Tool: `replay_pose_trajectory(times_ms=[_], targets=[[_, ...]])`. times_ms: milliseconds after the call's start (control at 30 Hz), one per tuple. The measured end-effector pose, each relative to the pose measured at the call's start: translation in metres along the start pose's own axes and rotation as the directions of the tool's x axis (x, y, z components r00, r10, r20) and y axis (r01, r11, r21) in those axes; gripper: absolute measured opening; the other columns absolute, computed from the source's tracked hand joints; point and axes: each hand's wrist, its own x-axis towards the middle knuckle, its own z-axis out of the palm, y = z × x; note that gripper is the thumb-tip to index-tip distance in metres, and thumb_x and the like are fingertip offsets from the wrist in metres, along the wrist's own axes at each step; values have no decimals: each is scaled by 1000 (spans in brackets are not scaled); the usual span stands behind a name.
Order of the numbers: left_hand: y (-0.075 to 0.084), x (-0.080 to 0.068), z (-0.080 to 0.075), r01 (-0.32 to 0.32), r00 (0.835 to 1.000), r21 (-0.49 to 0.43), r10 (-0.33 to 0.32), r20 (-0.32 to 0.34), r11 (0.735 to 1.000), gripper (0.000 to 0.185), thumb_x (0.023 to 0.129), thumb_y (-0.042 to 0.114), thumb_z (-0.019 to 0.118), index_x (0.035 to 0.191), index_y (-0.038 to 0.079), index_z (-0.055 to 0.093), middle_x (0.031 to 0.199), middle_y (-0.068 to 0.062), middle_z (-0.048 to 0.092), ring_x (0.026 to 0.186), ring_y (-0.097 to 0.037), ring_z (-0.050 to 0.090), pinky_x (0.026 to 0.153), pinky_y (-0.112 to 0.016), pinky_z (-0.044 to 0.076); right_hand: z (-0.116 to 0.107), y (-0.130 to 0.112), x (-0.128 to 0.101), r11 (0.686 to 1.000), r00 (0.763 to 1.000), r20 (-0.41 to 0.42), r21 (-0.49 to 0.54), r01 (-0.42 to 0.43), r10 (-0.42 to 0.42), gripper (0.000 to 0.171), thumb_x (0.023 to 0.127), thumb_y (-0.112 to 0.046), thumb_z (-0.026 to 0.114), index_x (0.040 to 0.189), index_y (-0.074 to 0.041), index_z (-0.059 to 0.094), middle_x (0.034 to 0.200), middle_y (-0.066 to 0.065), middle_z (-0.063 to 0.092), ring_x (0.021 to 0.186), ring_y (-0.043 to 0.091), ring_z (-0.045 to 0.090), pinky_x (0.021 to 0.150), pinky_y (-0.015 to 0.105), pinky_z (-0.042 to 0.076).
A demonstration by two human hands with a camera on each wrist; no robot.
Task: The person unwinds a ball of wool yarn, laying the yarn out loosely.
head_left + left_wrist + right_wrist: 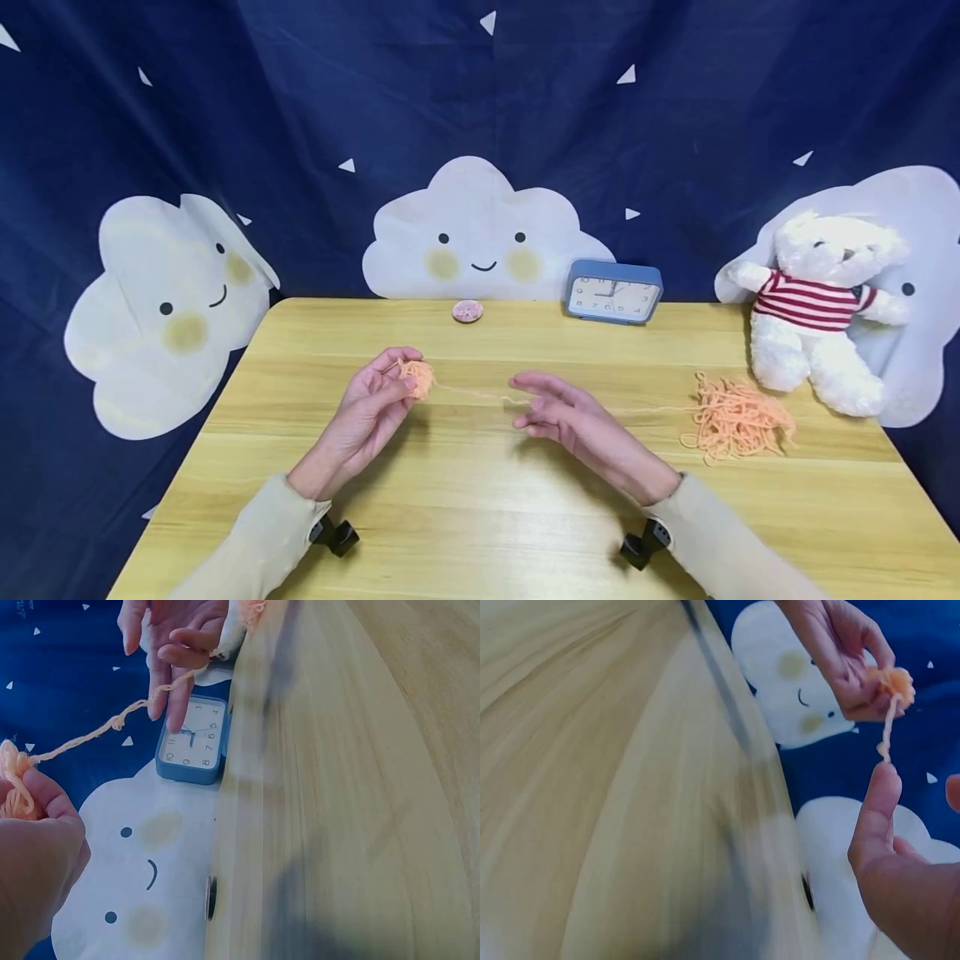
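Observation:
A small ball of peach-orange yarn [417, 379] is pinched between the thumb and fingers of my left hand [371, 410], above the table's left-centre. One strand of yarn [94, 735], with a small knot in it, runs from the ball to my right hand [572, 423]. In the left wrist view, the strand crosses the fingers of that hand, whose thumb stands apart from them. Beyond it, the strand continues right to a loose, tangled pile of the same yarn [738, 419] on the table. The right wrist view shows the yarn ball [895, 684] in the left hand's fingertips.
At the table's back edge stand a blue clock [613, 292] and a small pink round item [468, 311]. A white teddy bear [813, 312] in a striped shirt sits at the back right, behind the pile. A dark blue cloud-print curtain [420, 83] hangs behind the wooden table [480, 508].

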Motion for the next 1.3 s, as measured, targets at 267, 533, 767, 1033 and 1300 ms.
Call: replay_pose_trajectory(times_ms=[267,533,767,1033,1300], targets=[[0,-3,1,25,1000,35,-26,15,999,40,100,-22,50,132,1,59,125,-10,59,106,-15,64,90,-19,57,12,6,4,998,998,48,59,-36,33,49,111,-12,62,153,9,49,143,21,64,103,18,71,96,29,59],[2,-6,-4,4,1000,60,-5,7,998,39,100,-21,52,130,2,62,131,-14,58,112,-17,64,95,-23,58,3,1,-5,977,988,-145,-198,-76,48,29,106,-19,72,125,3,71,95,4,66,79,11,57,73,23,52],[3,-6,-9,-29,999,21,29,29,999,38,101,-21,50,129,1,62,125,-12,63,108,-17,65,89,-22,59,-12,-13,-20,975,972,-231,-221,-5,-47,11,107,-14,70,111,-5,73,86,0,62,77,12,57,71,25,51],[4,-8,-12,-31,1000,24,31,2,999,39,102,-19,51,134,1,60,109,-7,68,96,-15,67,81,-22,59,-25,-26,-35,985,942,-299,-127,118,-152,10,110,-7,65,108,-4,74,87,0,64,76,10,58,69,21,54],[7,-10,-14,-21,991,71,30,-133,997,42,100,-17,52,138,2,57,109,-6,67,94,-13,67,80,-20,58,-48,-25,-52,977,913,-349,-48,206,-210,15,112,-4,59,105,-5,73,87,-1,65,74,8,58,67,20,54]])
